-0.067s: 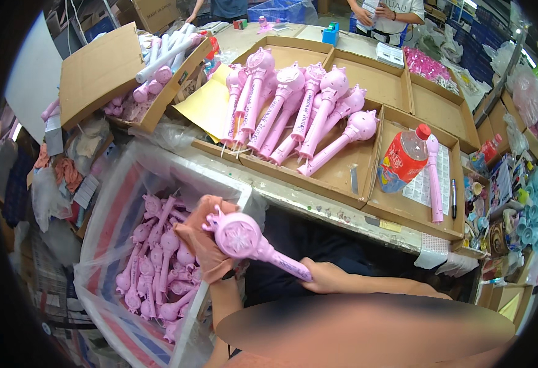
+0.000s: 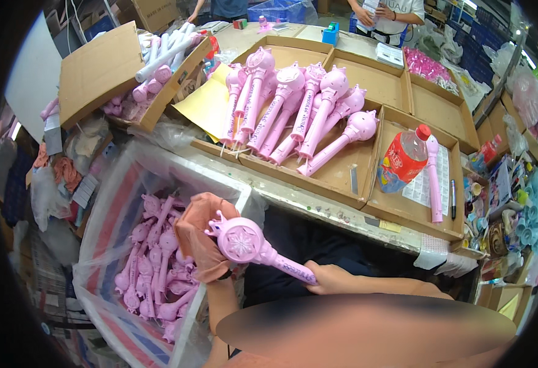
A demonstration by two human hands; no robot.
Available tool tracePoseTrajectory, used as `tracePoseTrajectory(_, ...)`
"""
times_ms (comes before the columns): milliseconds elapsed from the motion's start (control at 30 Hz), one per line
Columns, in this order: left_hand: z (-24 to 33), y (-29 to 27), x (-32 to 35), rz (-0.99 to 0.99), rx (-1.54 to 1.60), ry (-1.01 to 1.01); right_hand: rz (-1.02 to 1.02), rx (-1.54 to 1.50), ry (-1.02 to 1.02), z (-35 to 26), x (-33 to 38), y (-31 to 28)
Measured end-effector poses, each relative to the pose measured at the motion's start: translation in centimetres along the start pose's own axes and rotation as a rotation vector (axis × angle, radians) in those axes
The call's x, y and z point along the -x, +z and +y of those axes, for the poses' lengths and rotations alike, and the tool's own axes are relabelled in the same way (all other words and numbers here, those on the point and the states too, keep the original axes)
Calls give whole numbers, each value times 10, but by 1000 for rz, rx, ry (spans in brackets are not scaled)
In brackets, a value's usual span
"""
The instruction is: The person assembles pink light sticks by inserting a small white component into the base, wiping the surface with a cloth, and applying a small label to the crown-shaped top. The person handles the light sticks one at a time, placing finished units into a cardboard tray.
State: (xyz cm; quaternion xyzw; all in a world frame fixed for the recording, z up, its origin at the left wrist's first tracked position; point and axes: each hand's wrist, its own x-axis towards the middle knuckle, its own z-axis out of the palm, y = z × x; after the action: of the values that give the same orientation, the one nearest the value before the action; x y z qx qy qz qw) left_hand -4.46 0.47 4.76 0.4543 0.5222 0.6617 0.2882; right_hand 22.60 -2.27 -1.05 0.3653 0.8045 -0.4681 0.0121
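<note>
A pink toy wand [image 2: 244, 240] with a round, snowflake-patterned head and small crown slants across my lap. My right hand [image 2: 330, 278] is closed round its handle end. Salmon-coloured fabric, a glove or a cloth, covers my left hand [image 2: 204, 236], which is just behind the wand's head; its fingers are hidden, and whether it touches the head is unclear. Below and left of that hand, a plastic-lined striped bin [image 2: 106, 214] holds many similar wands [image 2: 152, 270]. More pink wands [image 2: 290, 86] lie heaped in a cardboard tray [image 2: 342, 175] on the workbench.
In the right-hand tray stand a red-capped bottle [image 2: 406, 153], a single wand [image 2: 433, 184] and a black pen [image 2: 453, 199]. An open carton [image 2: 100, 73] of white and pink parts sits at upper left. Across the bench, another person's hands [image 2: 373, 13] hold something pale.
The wand has shifted slightly right and tilted, both hands still near it. The salmon fabric has changed shape, rising at the top and spreading apart from the wand's head.
</note>
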Motion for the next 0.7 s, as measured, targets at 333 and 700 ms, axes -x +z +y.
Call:
tracePoseTrajectory(333,-29,-3,21,144,-487,167,-117,58,74,2,42,-33)
tracePoseTrajectory(700,-23,9,5,-400,-199,100,-46,70,96,2,47,-38)
